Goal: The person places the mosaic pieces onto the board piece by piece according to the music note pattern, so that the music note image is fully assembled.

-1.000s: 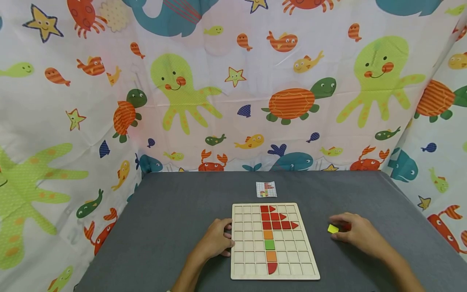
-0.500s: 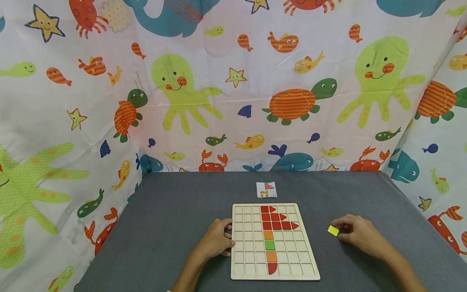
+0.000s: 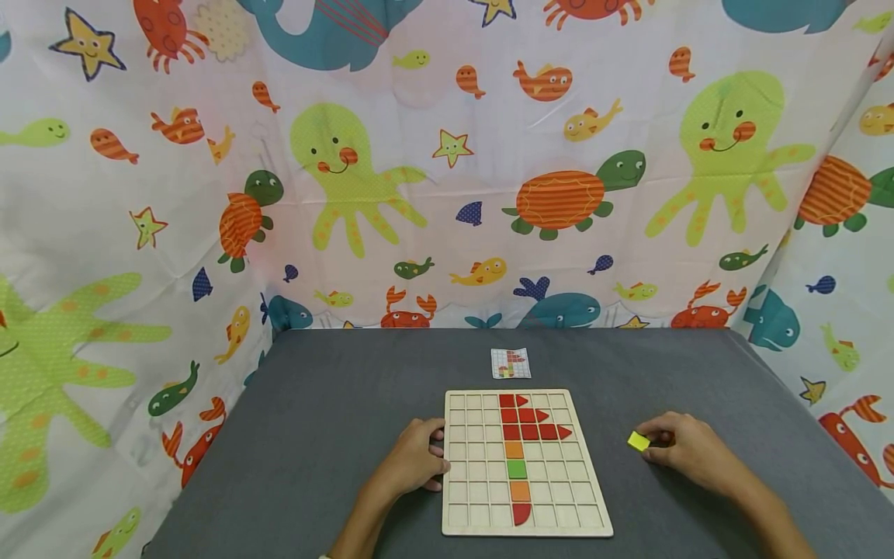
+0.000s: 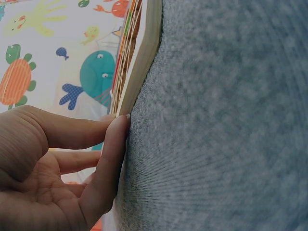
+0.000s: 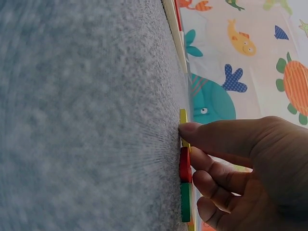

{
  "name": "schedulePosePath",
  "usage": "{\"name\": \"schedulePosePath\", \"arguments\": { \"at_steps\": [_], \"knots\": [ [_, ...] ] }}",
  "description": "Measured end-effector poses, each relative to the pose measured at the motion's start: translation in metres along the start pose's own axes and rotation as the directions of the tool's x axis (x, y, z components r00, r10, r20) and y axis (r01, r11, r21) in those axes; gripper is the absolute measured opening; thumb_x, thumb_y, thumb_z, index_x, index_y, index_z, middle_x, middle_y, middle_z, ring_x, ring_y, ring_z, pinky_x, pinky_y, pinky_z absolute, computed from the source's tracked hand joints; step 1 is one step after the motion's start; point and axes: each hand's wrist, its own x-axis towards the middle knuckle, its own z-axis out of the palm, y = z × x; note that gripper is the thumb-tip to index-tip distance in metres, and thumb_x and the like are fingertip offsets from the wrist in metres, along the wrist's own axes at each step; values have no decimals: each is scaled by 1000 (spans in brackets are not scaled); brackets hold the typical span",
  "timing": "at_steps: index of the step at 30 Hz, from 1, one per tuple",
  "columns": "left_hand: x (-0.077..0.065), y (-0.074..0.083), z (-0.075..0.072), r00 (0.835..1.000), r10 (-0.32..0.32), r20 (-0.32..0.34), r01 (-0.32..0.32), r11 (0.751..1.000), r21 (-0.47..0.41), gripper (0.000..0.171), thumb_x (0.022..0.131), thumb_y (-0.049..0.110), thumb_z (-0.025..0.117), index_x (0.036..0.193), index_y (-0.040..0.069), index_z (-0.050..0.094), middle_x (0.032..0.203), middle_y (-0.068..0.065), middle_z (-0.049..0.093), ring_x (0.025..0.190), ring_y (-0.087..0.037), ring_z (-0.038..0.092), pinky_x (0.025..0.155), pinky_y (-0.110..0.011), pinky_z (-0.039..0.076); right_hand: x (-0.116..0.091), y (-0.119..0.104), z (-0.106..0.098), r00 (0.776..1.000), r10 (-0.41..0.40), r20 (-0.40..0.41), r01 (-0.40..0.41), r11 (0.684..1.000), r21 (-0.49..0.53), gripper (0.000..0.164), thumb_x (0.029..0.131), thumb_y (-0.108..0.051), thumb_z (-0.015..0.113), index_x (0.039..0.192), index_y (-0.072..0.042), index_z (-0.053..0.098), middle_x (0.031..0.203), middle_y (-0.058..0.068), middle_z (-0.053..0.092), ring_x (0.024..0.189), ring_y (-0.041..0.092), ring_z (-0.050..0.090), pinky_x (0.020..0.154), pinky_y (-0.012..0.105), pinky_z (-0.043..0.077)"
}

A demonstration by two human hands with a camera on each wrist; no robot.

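Observation:
At the left edge of a wooden grid board [image 3: 559,497], my left hand [image 3: 414,460] grips the rim between thumb and fingers; the left wrist view shows the fingertips on the board's side [image 4: 139,62]. Red, orange and green tiles sit in the grid, with red arrow-like rows at the top and a column below. To the right of the board, my right hand [image 3: 691,446] pinches the right side of a yellow block [image 3: 638,442] at the table. In the right wrist view, a red piece [image 5: 185,164] and a green piece [image 5: 186,202] lie by the curled fingers, hidden in the head view.
A small pattern card [image 3: 511,363] lies behind the board on the grey cloth-covered table [image 3: 349,388]. A white curtain [image 3: 447,217] printed with sea animals hangs along the table's back and sides.
My right thumb and fingers have slid a little to the right along the yellow block, so more of it shows. The left hand and the board have stayed put.

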Motion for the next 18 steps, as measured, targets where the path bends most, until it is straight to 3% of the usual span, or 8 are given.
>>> {"name": "schedulePosePath", "arguments": {
  "at_steps": [18],
  "knots": [
    [0, 1, 0, 1000, -19, 4, 19, 1000, -6, 73, 84, -16, 74, 152, -9, 48, 125, -17, 51, 99, -26, 57, 54, -37, 65, 2, -14, 3, 1000, -20, 12, 20, 1000, 16, 29, 85, -20, 86, 111, -9, 81, 105, 0, 74, 92, 14, 64, 74, 30, 53]
  ]
}}
